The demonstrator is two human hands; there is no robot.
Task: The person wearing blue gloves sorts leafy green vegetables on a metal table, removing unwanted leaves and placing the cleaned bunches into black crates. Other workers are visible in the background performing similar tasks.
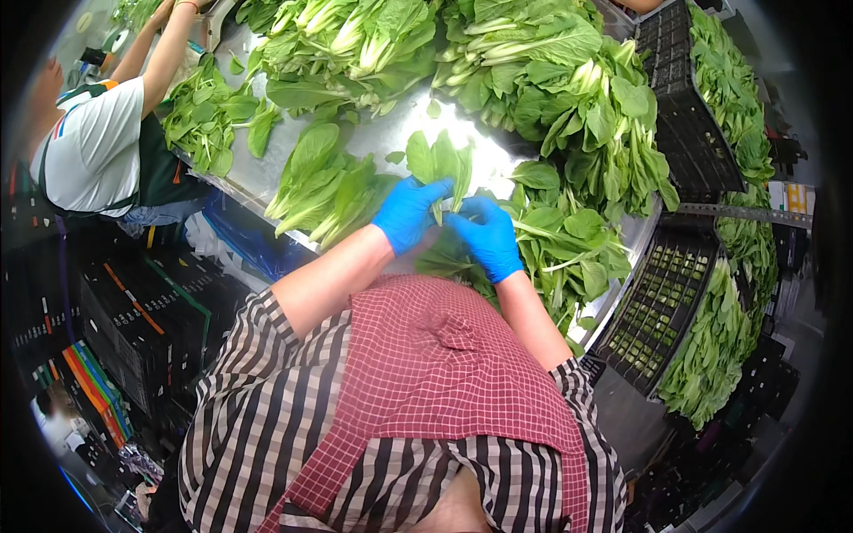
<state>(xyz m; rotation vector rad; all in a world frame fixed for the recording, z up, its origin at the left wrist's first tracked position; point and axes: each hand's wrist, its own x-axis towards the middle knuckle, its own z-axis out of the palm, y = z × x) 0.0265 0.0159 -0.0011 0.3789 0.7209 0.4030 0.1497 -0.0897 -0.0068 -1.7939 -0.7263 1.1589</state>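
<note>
My left hand, in a blue glove, holds a small leafy green plant by its lower part, leaves pointing away from me. Close beside it, my right hand, also gloved in blue, pinches at the pale stem end; its fingertips partly cover the contact. To the left of my hands, a row of trimmed leafy greens lies along the near edge of the metal table. Looser greens and leaves are spread at my right, some under my right wrist.
Large heaps of greens cover the far side. Black plastic crates with greens stand at the right edge. At the left, another person reaches over the table; stacked black crates stand below.
</note>
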